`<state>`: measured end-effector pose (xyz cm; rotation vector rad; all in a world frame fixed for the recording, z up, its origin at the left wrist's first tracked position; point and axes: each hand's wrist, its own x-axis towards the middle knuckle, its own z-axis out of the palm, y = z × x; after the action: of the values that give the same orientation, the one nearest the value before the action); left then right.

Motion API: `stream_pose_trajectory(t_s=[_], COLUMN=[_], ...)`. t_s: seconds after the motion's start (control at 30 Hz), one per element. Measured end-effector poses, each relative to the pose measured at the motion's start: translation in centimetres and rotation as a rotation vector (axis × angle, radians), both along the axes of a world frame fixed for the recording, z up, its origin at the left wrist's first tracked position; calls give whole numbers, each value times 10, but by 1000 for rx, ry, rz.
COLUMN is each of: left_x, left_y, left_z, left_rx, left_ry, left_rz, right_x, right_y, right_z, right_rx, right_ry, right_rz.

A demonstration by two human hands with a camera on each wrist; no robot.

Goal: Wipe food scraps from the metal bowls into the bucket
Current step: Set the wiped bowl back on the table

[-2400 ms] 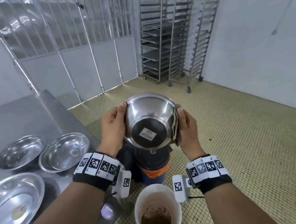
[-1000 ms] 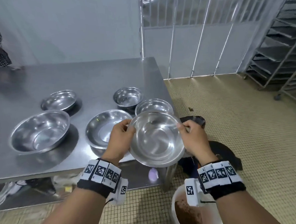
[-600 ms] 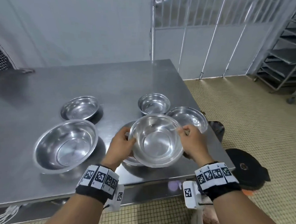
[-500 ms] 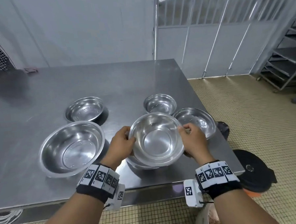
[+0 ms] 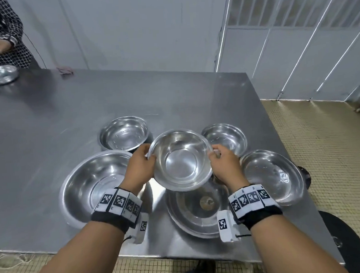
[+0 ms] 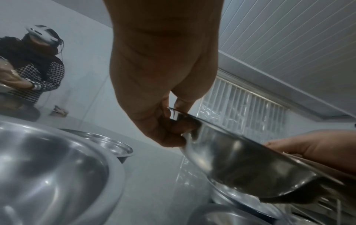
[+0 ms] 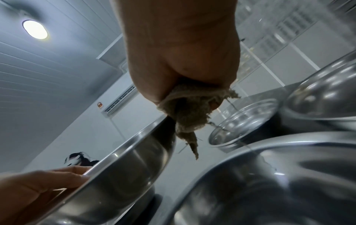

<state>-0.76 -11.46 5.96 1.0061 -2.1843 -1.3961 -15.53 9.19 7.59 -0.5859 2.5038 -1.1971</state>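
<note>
In the head view, both hands hold one clean metal bowl point(image 5: 180, 159) in the middle of the frame, lifted above the steel desk point(image 5: 48, 114). The left hand point(image 5: 138, 168) grips its left rim with the thumb on top, and the right hand point(image 5: 225, 164) pinches the right rim. Directly below, lower in the frame, a shallow bowl point(image 5: 196, 210) with a brown scrap in its centre lies on the desk. A large bowl point(image 5: 94, 182) lies at the left, another bowl point(image 5: 124, 133) above it, a small bowl point(image 5: 225, 139) at the upper right and a wide bowl point(image 5: 273, 175) at the right. The bucket is not in this view. In the upper left corner another person point(image 5: 0, 35) in a checked garment stands behind a further bowl point(image 5: 0, 73).

In the left wrist view, the left hand point(image 6: 163, 91) curls its fingers under the rim of the held bowl point(image 6: 240, 164), the thumb above the edge. The large bowl point(image 6: 48, 175) fills the lower left.

In the right wrist view, the right hand point(image 7: 181, 57) holds a brownish cloth point(image 7: 188, 115) bunched in its fingers, pressed to the bowl's rim point(image 7: 134, 137).
</note>
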Motion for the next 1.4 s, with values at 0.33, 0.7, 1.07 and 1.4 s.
stream_pose_trajectory(t_s=[0.33,0.7,1.07,1.4], left_x=[-38,-67,-84,-104], left_y=[-56,-96,-115,-100], left_z=[4,-30,-41,-26], left_rx=[-103,-271,-434,-439], left_ry=[-212,-613,-803,-459], left_rz=[121,-66,-254,-328], right_x=[-71,-91,-89,-67], right_y=[-88,-116,-117,-94], right_z=[-29,-50,-53,-14], right_rx=[84,457,483,-18], right_ry=[-6,29,-15,-227], right_rz=[212,274,151,64])
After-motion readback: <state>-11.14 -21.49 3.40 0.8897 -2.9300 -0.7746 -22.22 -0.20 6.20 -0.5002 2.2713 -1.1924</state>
